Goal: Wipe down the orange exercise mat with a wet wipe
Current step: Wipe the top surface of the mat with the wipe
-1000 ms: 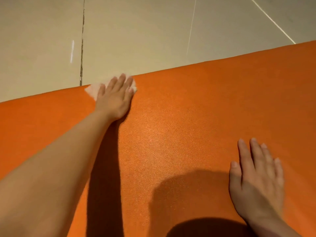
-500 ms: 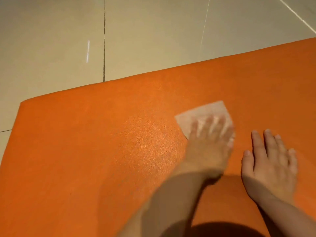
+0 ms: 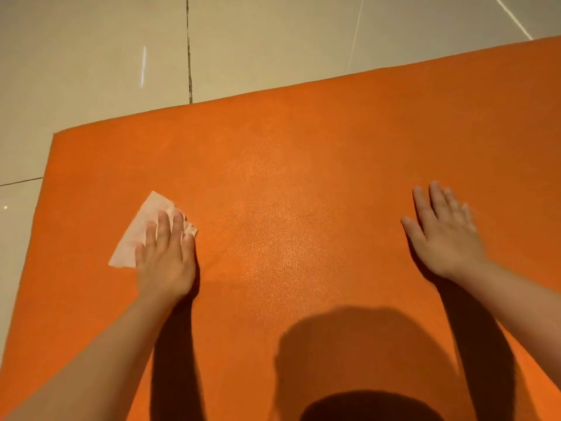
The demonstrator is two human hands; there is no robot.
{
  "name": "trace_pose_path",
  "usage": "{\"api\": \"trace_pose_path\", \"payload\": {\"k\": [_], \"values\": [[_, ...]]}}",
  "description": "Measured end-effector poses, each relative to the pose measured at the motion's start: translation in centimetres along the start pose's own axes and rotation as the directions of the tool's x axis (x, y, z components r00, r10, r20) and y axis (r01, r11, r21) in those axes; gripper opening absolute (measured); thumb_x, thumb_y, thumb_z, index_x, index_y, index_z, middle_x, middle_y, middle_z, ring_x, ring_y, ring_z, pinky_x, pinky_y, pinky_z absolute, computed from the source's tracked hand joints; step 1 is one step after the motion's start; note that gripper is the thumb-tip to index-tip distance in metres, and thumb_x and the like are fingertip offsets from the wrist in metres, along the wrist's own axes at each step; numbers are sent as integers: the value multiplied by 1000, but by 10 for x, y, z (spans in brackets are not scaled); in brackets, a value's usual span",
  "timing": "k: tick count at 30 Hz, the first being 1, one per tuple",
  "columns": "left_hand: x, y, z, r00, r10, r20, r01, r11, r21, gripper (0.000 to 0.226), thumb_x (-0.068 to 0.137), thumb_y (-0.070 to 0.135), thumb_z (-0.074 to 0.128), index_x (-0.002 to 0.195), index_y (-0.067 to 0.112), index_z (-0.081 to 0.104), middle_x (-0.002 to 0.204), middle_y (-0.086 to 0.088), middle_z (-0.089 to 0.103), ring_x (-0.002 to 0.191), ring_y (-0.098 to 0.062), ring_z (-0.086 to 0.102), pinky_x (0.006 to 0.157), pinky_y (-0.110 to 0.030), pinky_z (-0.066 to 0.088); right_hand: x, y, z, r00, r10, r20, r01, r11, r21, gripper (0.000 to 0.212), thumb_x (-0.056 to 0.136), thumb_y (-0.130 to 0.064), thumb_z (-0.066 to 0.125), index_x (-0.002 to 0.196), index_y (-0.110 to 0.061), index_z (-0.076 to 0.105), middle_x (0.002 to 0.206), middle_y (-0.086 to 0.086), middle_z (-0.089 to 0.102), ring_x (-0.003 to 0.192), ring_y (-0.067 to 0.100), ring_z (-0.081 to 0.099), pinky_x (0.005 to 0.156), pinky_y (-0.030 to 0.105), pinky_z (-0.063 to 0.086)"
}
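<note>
Beige tiled floor [image 3: 91, 56] under orange mat [image 3: 303, 208]; left hand [image 3: 165, 259] flat on wipe [image 3: 142, 229].

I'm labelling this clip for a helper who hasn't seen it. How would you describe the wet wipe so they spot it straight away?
Find the big orange exercise mat lying on the pale tiled floor, then go to its left side, near the edge. There the left hand presses flat on a small, thin white wet wipe that pokes out beyond the fingers. It is the only white thing on the mat; the right hand rests on bare orange.
</note>
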State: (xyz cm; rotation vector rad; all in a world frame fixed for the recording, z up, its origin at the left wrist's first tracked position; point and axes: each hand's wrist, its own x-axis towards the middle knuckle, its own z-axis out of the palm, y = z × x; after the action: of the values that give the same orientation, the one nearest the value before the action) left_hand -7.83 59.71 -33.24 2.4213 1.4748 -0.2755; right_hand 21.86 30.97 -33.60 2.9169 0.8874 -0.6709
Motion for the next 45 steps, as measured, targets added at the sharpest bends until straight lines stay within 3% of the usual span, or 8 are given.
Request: {"api": "trace_pose_path", "payload": {"k": [4,12,15,22,29,32,36,45], "values": [[-39,39,23,999,-30,26,31,999,-16,57,104,42,7,157,26,-9,163,-2,-22,150,-25,-18,120,-47,-9,-47,1,19,998,-59,-1,59,998,-10,72,93,-64,-5,154,-26,-12,159,-3,-22,149,17,-17,120,39,-12],[-175,160,91,794,568,218,-585,811,16,58,104,42,1,155,27,24,163,-3,18,152,-28,8,118,-52,1,-125,8,35,985,-143,100,146,989,-19,91,73,-69,-16,155,-33,-2,163,-8,-12,150,13,-11,120,35,-5],[-175,138,82,746,641,178,-655,756,23,68,93,48,-15,157,32,4,164,4,-8,150,-18,-15,119,-42,-18,-163,11,38,976,-143,167,151,988,-35,89,70,-70,-19,153,-37,-9,160,-11,-18,149,12,-14,121,39,-4],[-166,-21,49,979,185,81,-188,982,28,61,97,49,-10,155,33,-8,164,4,-16,150,-16,-18,120,-39,-8,-239,28,57,960,-125,251,157,981,-110,79,65,-69,-27,139,-42,-30,148,-15,-36,145,9,-24,120,42,-4],[-214,15,66,987,-138,82,141,989,-37,55,107,38,11,157,27,-9,163,-3,-20,151,-25,-17,120,-47,-8,-256,42,57,956,-88,279,113,991,-75,71,87,-67,-5,150,-38,-16,151,-15,-30,149,11,-17,120,35,-6],[-245,63,86,972,171,161,-177,984,26,62,96,45,-15,155,27,-15,160,-2,-27,148,-28,-24,115,-45,-18,-263,44,59,958,-102,268,120,992,-50,74,86,-73,-9,151,-38,-14,147,-16,-30,149,11,-16,119,33,-7],[-265,84,98,683,648,338,-693,721,19,75,85,55,-28,155,33,-11,155,8,-28,140,-18,-34,115,-44,-24,-266,43,59,955,-98,280,113,993,-38,74,87,-62,1,155,-35,-7,160,-11,-18,150,13,-13,120,34,-5],[-208,-63,41,496,710,501,-868,384,315,55,104,45,1,156,32,-11,164,-6,9,152,-27,4,116,-43,9,-263,46,63,963,-107,248,121,992,-41,73,90,-62,-11,156,-31,-2,164,-5,-12,151,17,-9,121,37,0]]}}
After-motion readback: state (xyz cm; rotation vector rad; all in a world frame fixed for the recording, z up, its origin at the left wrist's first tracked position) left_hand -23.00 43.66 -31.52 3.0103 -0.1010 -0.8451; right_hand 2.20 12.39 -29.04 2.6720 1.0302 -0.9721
